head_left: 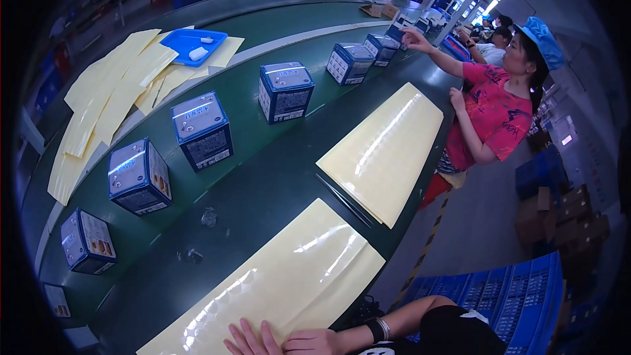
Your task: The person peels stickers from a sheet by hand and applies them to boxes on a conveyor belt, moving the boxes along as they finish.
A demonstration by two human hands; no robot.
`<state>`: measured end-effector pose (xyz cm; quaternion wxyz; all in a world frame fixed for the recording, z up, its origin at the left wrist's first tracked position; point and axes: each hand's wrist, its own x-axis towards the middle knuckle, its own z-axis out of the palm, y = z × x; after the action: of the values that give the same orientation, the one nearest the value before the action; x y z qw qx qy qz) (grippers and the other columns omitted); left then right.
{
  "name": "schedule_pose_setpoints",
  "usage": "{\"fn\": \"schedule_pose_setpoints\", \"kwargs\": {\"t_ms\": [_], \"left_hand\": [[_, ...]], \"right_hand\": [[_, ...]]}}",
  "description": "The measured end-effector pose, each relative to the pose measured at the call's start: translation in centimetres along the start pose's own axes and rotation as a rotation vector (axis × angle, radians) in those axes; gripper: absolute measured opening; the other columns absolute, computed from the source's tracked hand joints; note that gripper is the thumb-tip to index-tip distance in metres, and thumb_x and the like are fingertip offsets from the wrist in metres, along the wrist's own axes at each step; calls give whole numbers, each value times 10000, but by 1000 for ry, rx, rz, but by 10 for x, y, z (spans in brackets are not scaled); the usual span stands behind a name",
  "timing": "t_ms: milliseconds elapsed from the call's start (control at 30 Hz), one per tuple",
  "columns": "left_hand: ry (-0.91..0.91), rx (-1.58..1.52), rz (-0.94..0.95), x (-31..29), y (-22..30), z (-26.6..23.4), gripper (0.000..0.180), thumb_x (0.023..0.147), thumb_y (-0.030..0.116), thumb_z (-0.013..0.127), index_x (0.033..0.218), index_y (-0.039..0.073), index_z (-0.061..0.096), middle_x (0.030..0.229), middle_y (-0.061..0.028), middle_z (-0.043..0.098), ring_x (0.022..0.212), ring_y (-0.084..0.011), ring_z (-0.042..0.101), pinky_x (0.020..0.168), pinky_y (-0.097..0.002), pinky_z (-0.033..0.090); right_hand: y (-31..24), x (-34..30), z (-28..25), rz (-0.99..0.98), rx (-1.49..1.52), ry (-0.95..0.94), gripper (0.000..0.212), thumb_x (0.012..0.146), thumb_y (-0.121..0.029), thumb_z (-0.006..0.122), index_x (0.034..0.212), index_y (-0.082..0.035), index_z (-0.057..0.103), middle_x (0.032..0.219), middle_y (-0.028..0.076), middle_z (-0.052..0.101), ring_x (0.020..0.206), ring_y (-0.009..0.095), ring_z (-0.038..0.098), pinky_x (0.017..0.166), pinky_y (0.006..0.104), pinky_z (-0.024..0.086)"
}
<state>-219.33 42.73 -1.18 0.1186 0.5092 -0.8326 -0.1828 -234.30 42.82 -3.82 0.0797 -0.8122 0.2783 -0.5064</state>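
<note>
A pale yellow sheet of clear round seal stickers [289, 260] lies on the dark work surface in front of me. My left hand [253, 340] rests on its near end with the fingers spread. Right beside it, my right hand [314, 342] is at the sheet's edge, fingers together and bent; whatever they pinch is hidden. The lower frame edge cuts off part of both hands. Beyond this sheet lies a second stack of yellow sticker sheets [388, 151], with thin dark rods [343, 198] between the two.
Blue-and-silver boxes [202, 131] stand in a row along the green conveyor [243, 158]. Across it are loose yellow sheets [118, 92] and a blue tray [177, 43]. A co-worker in a pink shirt [490, 108] reaches toward the far boxes. Blue crates [486, 296] stand at my right.
</note>
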Motion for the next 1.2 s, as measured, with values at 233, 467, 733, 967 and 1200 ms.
{"fn": "schedule_pose_setpoints", "kwargs": {"t_ms": [233, 467, 733, 967, 1200], "left_hand": [[-3, -8, 3, 7, 7, 2, 546, 890, 208, 481, 1406, 32, 434, 1526, -256, 281, 1423, -491, 192, 1134, -644, 101], [-15, -13, -8, 12, 12, 7, 550, 883, 190, 496, 1408, 39, 430, 1532, -248, 275, 1431, -484, 178, 1138, -640, 87], [-23, -23, -18, 19, 19, 9, 547, 884, 181, 488, 1409, 44, 425, 1533, -243, 275, 1435, -480, 171, 1139, -637, 82], [-21, -20, -16, 25, 24, 13, 550, 885, 183, 485, 1414, 49, 418, 1534, -237, 277, 1436, -476, 171, 1140, -634, 84], [-5, -11, -9, 28, 28, 20, 554, 885, 195, 494, 1415, 56, 420, 1537, -232, 276, 1440, -467, 168, 1142, -629, 86]], "right_hand": [[5, -2, -7, 2, -17, -4, 150, 864, -66, 569, 885, 57, 652, 730, 125, 592, 675, 263, 618, 642, 357, 511], [10, -4, -15, 6, -43, -9, 146, 853, -71, 579, 886, 47, 659, 734, 122, 602, 680, 257, 623, 647, 355, 522], [16, -5, -24, 1, -47, -13, 135, 848, -63, 583, 882, 43, 660, 730, 122, 603, 682, 257, 624, 648, 353, 526], [22, -8, -29, 2, -48, -13, 143, 844, -69, 587, 891, 47, 656, 728, 124, 597, 672, 259, 618, 646, 354, 525], [24, -12, -36, 9, -36, -24, 164, 842, -84, 592, 913, 51, 650, 732, 125, 594, 669, 262, 613, 644, 361, 521]]}}
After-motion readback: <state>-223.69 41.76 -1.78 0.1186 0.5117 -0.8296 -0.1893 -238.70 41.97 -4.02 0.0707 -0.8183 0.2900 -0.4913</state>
